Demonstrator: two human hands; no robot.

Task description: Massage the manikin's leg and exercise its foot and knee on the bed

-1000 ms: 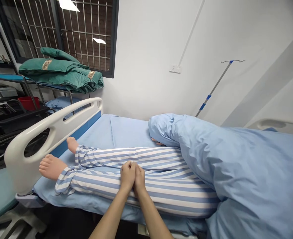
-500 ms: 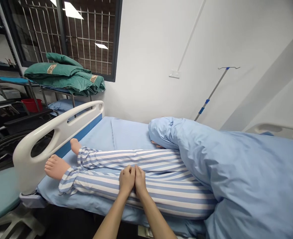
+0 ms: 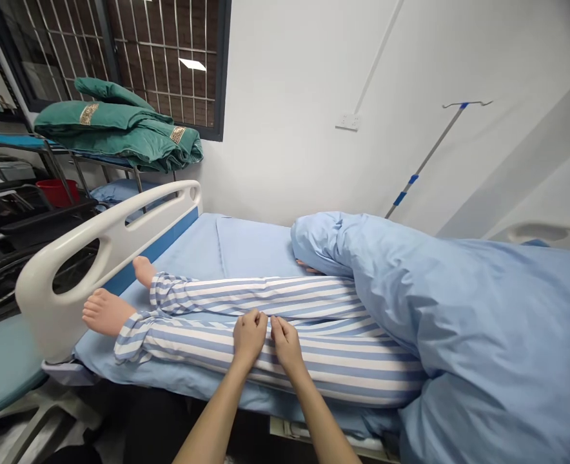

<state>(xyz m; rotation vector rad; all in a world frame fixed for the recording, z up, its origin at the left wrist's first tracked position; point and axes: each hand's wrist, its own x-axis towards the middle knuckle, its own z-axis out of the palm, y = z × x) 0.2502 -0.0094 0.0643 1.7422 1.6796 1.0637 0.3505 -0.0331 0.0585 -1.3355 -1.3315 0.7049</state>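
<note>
A manikin lies on the bed with bare plastic feet [image 3: 108, 312] and blue-and-white striped trousers [image 3: 343, 364]. Over the nearer trouser leg, at about the middle, is my left hand [image 3: 250, 335], closed with its fingers curled. My right hand [image 3: 285, 341] is just to its right, also closed, with a narrow gap between the two. The fingertips of both hands are hidden, so whether they pinch the cloth does not show. A light blue quilt [image 3: 440, 296] covers the upper body to the right. Part of a manikin hand [image 3: 308, 267] peeks from under its edge.
A white footboard [image 3: 38, 283] closes off the bed's left end. Folded green quilts [image 3: 115, 129] lie on a rack below the barred window. An IV pole [image 3: 427, 158] leans by the wall at the right. A wheelchair [image 3: 19, 258] stands at far left.
My hands were pressed side by side; now they are slightly apart, the right one shifted rightward. The view has tilted down a little, and the manikin and quilt lie as before.
</note>
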